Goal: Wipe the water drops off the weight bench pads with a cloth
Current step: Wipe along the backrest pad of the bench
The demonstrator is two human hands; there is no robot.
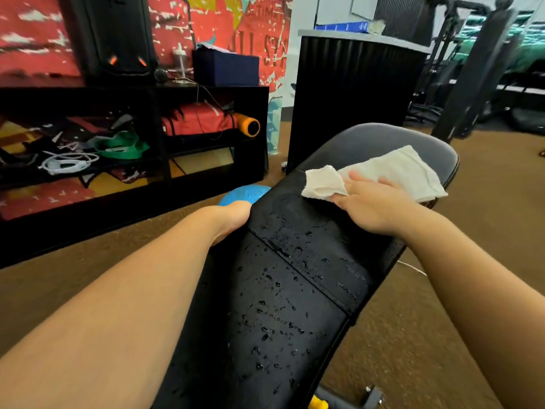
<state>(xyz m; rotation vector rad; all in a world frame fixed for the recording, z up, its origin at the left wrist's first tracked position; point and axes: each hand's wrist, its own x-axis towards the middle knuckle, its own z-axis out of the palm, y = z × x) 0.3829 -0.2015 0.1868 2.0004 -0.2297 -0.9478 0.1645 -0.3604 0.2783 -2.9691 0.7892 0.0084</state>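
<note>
**A:** Now, in the head view, where is the cloth?

**B:** The cloth (392, 169) lies at the far end of the pads (295, 290), spread across most of the width. One corner is folded up by the fingers. The right hand (371, 205) lies flat on it with fingers straight, so that grip is wide. It holds nothing and only presses down.

**A:** And the left hand?

**B:** The left hand (233, 216) clasps the pads' left edge, with its fingers curled under and out of sight. That grip is closed on the edge, to steady it, I judge.

**A:** How much is left?

**B:** Most of it, I'd say. Drops (265, 335) bead thickly over the middle and near sections, on both sides of the seams. The patch just beside the cloth looks drier.

**A:** How should the stroke go?

**B:** Palm flat, drawing the cloth toward the body in long passes rather than scrubbing. The passes should overlap so no strip is missed along either edge. Press into the seams, where water likely gathers. The surface looks slick, so drops may smear or run off onto the carpet (442, 335). Turn the cloth to a dry face once it soaks. The left hand should shift aside before the cloth reaches it.
</note>
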